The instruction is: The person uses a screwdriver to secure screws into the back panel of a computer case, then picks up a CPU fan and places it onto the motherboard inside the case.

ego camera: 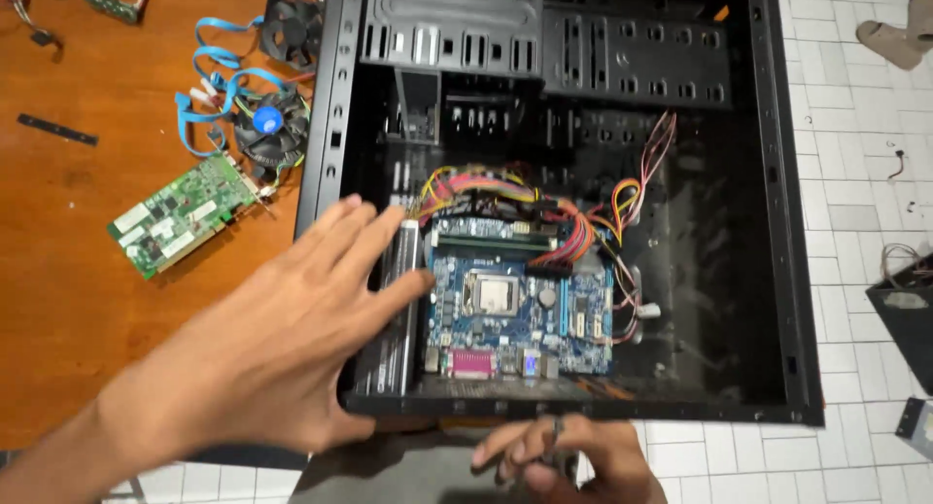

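- The left hand (282, 344) is spread flat with fingers splayed, reaching from the lower left of the frame over the left wall of the open black computer case (797, 271); its fingertips hover at or on a black slotted bracket strip (394, 310) beside the blue motherboard (520, 305), gripping nothing
- The right hand (573, 460), at the bottom centre, has its fingers curled together around something small and dark; what it pinches I cannot tell
- The motherboard lies flat in the case's lower middle, with its bare processor socket (493, 293) facing up and its rear ports toward the bottom edge; its long axis runs roughly left to right
- Risk, as I judge it: the open socket is exposed, so a slipping fingertip or the bundled coloured wires (505, 188) dragging across could bend contacts
- The bracket strip runs top to bottom of the frame; a green expansion card (185, 222) and cooler fan (270, 125) lie on the wooden table (58, 300) at upper left
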